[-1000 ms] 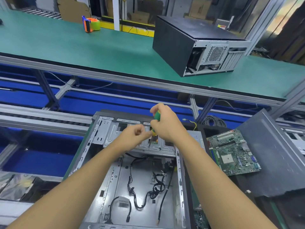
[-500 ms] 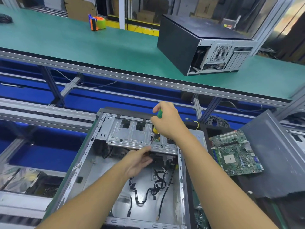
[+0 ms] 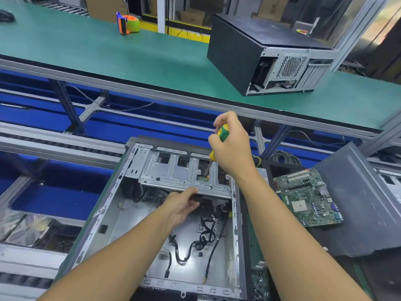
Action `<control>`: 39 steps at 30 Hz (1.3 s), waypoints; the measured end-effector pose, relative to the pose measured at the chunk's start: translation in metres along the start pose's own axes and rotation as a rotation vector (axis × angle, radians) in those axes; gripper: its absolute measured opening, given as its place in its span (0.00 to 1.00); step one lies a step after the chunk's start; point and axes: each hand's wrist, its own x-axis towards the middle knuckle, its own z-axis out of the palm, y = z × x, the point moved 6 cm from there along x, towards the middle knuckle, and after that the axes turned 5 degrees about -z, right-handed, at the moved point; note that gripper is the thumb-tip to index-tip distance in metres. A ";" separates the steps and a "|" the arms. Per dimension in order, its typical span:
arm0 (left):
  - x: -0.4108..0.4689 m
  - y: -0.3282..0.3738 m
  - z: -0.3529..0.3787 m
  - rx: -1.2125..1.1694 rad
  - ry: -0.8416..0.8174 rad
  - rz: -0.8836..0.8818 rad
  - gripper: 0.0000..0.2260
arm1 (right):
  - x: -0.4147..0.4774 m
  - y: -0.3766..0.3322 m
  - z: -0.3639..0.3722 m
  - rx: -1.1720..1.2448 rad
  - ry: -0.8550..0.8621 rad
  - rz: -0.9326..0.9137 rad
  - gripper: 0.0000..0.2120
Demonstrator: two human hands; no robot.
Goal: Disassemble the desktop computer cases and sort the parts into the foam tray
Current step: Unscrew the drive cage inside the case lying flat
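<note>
My right hand (image 3: 233,148): wrapped round the green-and-yellow screwdriver (image 3: 222,132), shaft pointing down at the drive cage (image 3: 173,172), centre frame.
My left hand (image 3: 182,205): thumb at the cage's near edge, fingers tucked beneath; I cannot tell if they grip.
Open case (image 3: 104,213): lower centre, cables (image 3: 204,237) inside.
Motherboard (image 3: 308,196): right of it.
Closed case (image 3: 260,55): upper right.

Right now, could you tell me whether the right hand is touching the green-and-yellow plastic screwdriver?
Touching. The head view shows the right hand curled around the handle of the green-and-yellow plastic screwdriver, with no gap.
</note>
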 end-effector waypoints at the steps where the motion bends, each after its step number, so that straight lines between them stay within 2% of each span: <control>1: 0.000 0.000 0.000 -0.002 0.002 -0.002 0.11 | 0.000 -0.005 0.001 -0.048 -0.033 -0.069 0.11; 5: -0.001 0.001 0.000 0.005 -0.002 -0.005 0.12 | -0.003 0.000 0.025 -0.231 -0.318 -0.167 0.09; 8: -0.001 0.002 -0.001 0.011 -0.003 0.010 0.19 | -0.013 0.027 0.056 -0.597 -0.650 -0.140 0.10; 11: -0.002 0.003 0.000 0.007 -0.010 0.017 0.24 | -0.024 0.059 0.067 -0.820 -0.775 -0.065 0.10; 18: -0.005 0.003 0.000 0.030 -0.028 -0.002 0.23 | -0.039 0.102 0.072 -0.871 -0.775 0.049 0.10; 23: -0.004 0.003 0.000 0.030 -0.021 0.001 0.23 | -0.040 0.106 0.077 -0.832 -0.718 -0.007 0.07; 31: -0.008 0.004 0.000 0.058 -0.021 -0.013 0.09 | -0.043 0.102 0.085 -0.809 -0.689 -0.079 0.08; 34: -0.007 0.004 0.000 0.073 -0.026 -0.004 0.11 | -0.045 0.098 0.082 -0.811 -0.680 -0.084 0.09; 39: -0.004 0.002 -0.001 0.091 -0.033 -0.012 0.13 | -0.039 0.099 0.050 -0.644 -0.489 0.093 0.10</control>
